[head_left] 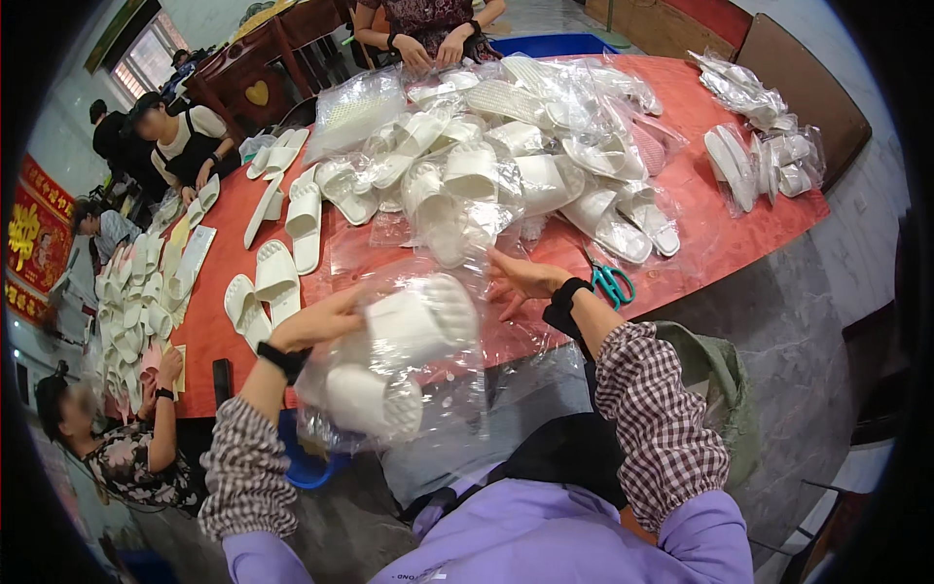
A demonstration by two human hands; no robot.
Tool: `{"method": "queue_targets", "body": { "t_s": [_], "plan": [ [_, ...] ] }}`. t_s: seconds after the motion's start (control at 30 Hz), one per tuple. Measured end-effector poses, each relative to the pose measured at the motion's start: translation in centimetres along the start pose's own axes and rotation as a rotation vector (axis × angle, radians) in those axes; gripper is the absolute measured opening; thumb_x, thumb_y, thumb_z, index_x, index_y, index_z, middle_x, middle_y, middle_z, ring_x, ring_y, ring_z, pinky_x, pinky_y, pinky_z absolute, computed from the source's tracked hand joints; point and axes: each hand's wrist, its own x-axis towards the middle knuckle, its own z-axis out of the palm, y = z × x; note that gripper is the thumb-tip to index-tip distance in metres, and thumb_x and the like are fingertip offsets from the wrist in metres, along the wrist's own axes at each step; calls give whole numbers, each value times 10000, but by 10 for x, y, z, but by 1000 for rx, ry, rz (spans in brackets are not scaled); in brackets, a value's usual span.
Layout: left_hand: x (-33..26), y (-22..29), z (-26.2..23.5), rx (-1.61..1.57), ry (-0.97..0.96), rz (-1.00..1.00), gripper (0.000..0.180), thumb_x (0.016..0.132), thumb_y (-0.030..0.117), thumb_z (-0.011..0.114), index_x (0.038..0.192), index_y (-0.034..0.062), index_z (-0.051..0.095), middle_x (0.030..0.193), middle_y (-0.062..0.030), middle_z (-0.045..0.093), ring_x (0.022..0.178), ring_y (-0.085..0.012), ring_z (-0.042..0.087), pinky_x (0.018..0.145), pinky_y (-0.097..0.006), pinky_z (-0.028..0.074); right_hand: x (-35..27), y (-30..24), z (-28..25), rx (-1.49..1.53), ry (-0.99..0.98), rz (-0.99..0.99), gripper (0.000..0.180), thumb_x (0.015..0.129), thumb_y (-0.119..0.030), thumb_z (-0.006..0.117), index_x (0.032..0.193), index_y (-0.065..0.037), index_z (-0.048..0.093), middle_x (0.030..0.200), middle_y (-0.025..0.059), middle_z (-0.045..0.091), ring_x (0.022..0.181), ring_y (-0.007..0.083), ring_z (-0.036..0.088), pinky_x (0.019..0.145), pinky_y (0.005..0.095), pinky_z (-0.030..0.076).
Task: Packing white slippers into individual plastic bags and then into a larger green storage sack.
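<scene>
Bagged white slippers (413, 319) tilted, seemingly propped by left hand (329, 317), closure indeterminable, fingers hidden; right hand (531, 279) splayed, apparently empty.

Workroom around a red counter (764, 234), with co-workers (185, 146) at its left and far sides.
Teal-handled scissors (613, 285) lie near the counter's front edge; a green cloth (725, 389) shows below them. Beyond the counter are a blue tub (555, 45), a brown board (803, 73) on the right, dark woodwork (229, 90) bearing a yellow heart, a window (148, 64) and, far left, a red-and-gold banner (41, 234).
</scene>
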Motion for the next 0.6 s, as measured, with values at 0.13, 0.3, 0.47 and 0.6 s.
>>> {"method": "queue_targets", "body": {
  "t_s": [0.13, 0.3, 0.47, 0.6],
  "plan": [
    [78, -38, 13, 296, -79, -38, 563, 851, 166, 585, 1378, 51, 421, 1194, -119, 570, 1084, -216, 529, 941, -330, 423, -2, 12, -14, -7, -74, -136, 779, 922, -683, 314, 1499, -162, 257, 1530, 164, 255, 1332, 367, 377, 850, 489, 540],
    [91, -92, 19, 592, 227, -30, 604, 805, 247, 683, 1318, 8, 471, 1035, -204, 643, 976, -296, 624, 860, -362, 479, -35, -8, -3, 57, 383, -41, 706, 931, -591, 454, 1382, -49, 416, 1332, 177, 464, 1109, 301, 550, 768, 369, 542],
    [48, -88, 4, 320, 258, -329, 689, 745, 311, 751, 1277, -37, 486, 981, -213, 680, 878, -270, 666, 777, -367, 506, -34, 17, -14, -624, 565, -82, 528, 878, -508, 595, 988, 8, 618, 815, 139, 651, 743, 198, 632, 613, 321, 493],
    [6, -114, -16, 373, 214, -137, 525, 767, 205, 728, 1193, -26, 525, 843, -145, 683, 760, -233, 658, 696, -354, 507, -5, 28, -9, -869, 842, -317, 478, 874, -403, 610, 824, 72, 597, 726, 265, 622, 730, 409, 637, 646, 447, 475]
  ]
}}
